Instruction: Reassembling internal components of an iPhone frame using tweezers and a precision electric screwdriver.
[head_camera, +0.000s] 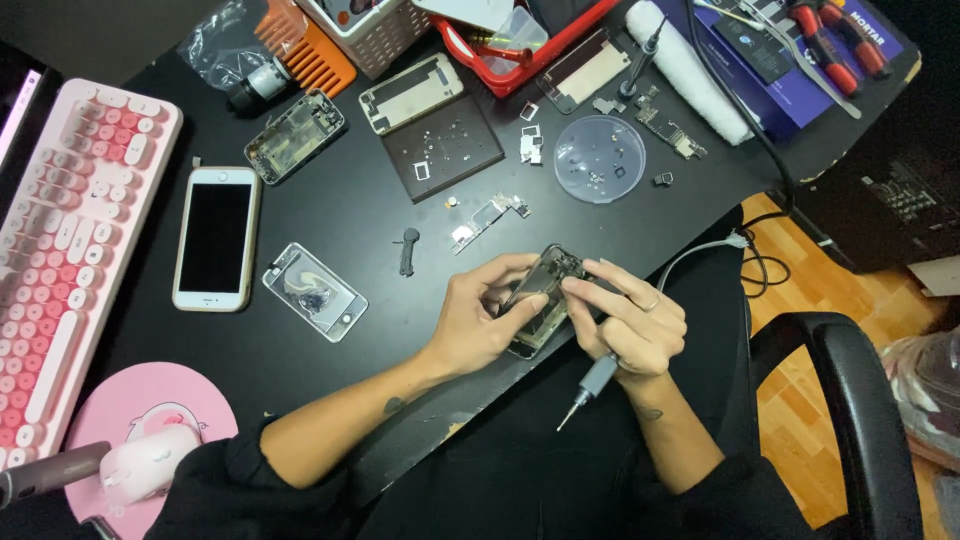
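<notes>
Opened phone frame at the near edge of the black worktop, steadied in left hand's closed grip; right hand fingertips on it, grey screwdriver tucked in palm; clear parts dish well apart, behind.

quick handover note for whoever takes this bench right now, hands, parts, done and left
Left hand: steadies the opened phone body at the black table's near edge.
Right hand: fingertips on the phone body, a grey screwdriver tucked in the palm, tip pointing away from the phone.
Parts: small board just beyond the hands; clear round dish and dark tray hold tiny bits; intact white phone and clear front panel lie to the left.
Done: phone body is open, parts out.
Left: loose parts still lie outside it.
</notes>
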